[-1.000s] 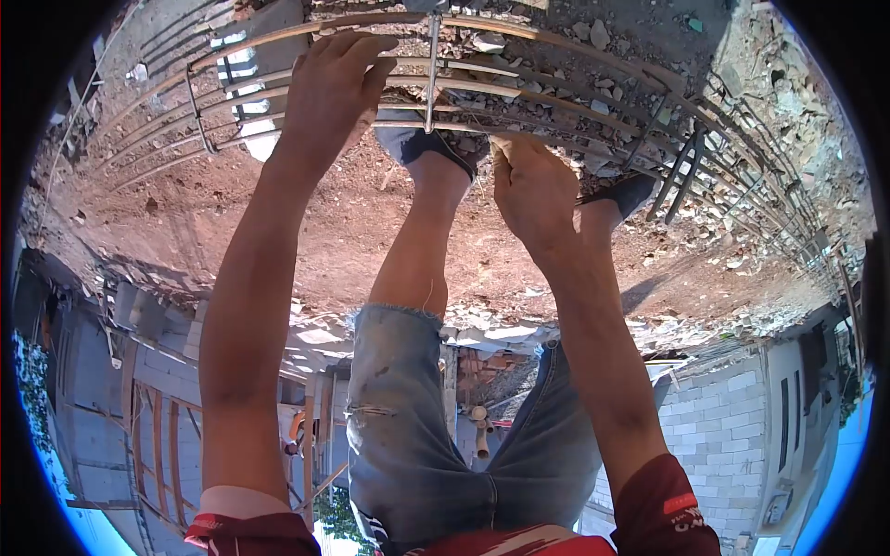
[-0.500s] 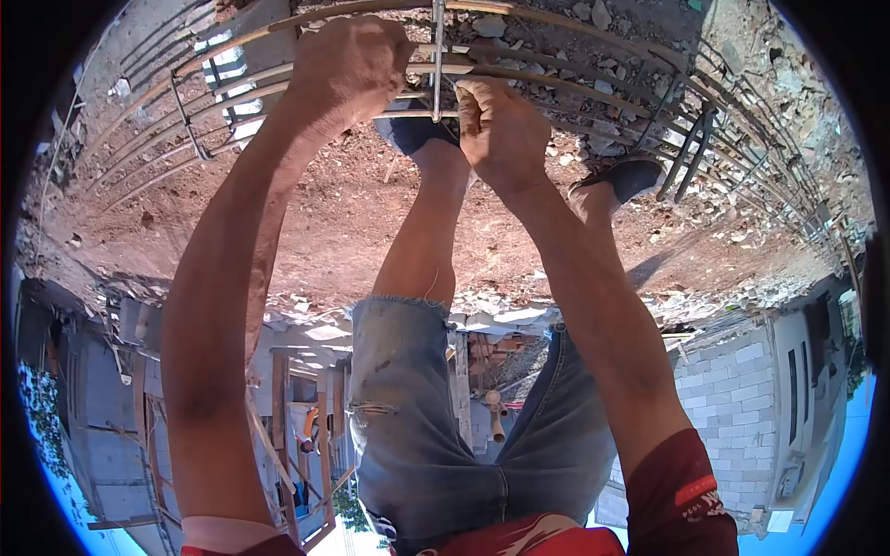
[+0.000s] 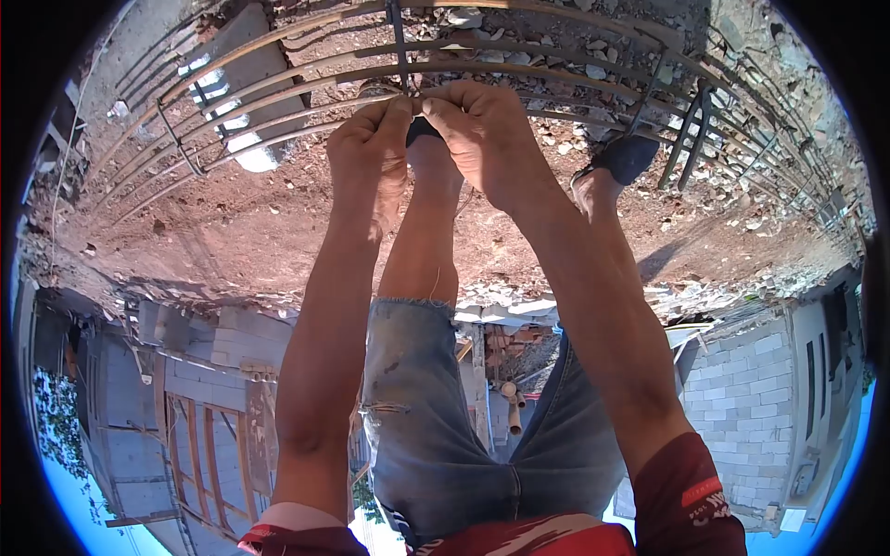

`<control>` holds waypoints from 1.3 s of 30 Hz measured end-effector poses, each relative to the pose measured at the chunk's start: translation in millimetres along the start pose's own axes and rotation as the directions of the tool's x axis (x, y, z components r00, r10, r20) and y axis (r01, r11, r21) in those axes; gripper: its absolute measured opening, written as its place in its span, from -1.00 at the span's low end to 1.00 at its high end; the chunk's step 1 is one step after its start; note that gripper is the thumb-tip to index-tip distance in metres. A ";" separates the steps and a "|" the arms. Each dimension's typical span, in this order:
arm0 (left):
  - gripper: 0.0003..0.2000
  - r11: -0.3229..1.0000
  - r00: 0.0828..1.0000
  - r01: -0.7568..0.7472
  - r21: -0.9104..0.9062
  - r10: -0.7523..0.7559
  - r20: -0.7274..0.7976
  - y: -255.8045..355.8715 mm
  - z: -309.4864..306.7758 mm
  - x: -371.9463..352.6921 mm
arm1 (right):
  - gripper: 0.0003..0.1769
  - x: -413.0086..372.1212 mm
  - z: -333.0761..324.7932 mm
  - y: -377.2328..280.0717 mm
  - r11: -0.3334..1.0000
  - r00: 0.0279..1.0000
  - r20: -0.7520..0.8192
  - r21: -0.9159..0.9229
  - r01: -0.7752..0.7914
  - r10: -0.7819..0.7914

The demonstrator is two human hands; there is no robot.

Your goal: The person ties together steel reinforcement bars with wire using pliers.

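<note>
My left hand (image 3: 369, 153) is closed, thumb and fingers pinched at the lower end of a dark cross bar, a stirrup (image 3: 398, 42), on a cage of long steel rods (image 3: 519, 68). Right beside it, my right hand (image 3: 477, 134) is also closed, its fingertips almost touching the left ones at the lowest rod. Whatever small thing sits between the fingertips is too small to make out. To the right, a pair of pincers (image 3: 686, 139) with two dark handles hangs on the rods.
Another stirrup (image 3: 176, 134) crosses the rods on the left. Rubble (image 3: 593, 69) and reddish soil (image 3: 278, 222) lie below the cage. My shoe (image 3: 626, 159) stands close under the rods. A block wall (image 3: 737, 394) and wooden frames (image 3: 209, 454) appear behind, upside down.
My left hand has moved down and right from the upper rods to meet the right hand. My right hand has shifted slightly left. The view has turned a little, moving the stirrup leftward.
</note>
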State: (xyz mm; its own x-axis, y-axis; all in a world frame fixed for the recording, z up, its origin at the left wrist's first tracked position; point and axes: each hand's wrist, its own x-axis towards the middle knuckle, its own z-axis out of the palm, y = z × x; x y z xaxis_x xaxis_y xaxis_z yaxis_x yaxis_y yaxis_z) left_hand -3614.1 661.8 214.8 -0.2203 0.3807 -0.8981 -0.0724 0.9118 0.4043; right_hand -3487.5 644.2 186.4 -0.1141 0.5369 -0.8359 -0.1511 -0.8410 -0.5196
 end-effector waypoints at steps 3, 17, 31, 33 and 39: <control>-0.81 0.976 0.997 -0.037 -0.212 0.052 0.065 3.4 -3.6 -3.0 | -0.84 -6.9 -2.1 -6.9 0.972 0.998 -0.060 -0.231 -0.033 0.020; -0.61 0.996 0.993 -0.060 -0.058 0.066 0.096 -4.6 -7.3 -6.0 | -0.80 -23.1 18.2 -13.1 0.993 0.994 0.079 0.093 0.069 -0.076; -0.81 0.888 0.935 0.092 0.450 -0.233 0.269 53.3 -18.8 33.3 | -0.89 -43.2 42.7 -23.2 0.973 0.930 -0.310 -0.182 0.144 -0.196; -0.81 0.874 0.945 0.164 0.458 -0.272 0.180 65.1 -9.2 22.0 | -0.67 -16.9 41.1 -22.9 0.978 0.928 -0.323 0.157 -0.141 0.186; -0.81 0.868 0.945 0.167 0.468 -0.277 0.176 62.2 -11.3 33.2 | -0.74 22.9 40.1 14.2 0.994 0.963 -0.246 0.035 -0.105 0.110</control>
State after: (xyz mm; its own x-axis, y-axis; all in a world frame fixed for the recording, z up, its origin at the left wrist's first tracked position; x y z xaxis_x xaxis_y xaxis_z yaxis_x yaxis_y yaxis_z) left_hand -3636.9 729.5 212.1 -0.0168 0.1339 -0.9908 0.3554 0.9271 0.1193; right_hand -3531.6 647.2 167.0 0.1146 0.4077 -0.9059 -0.1730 -0.8898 -0.4223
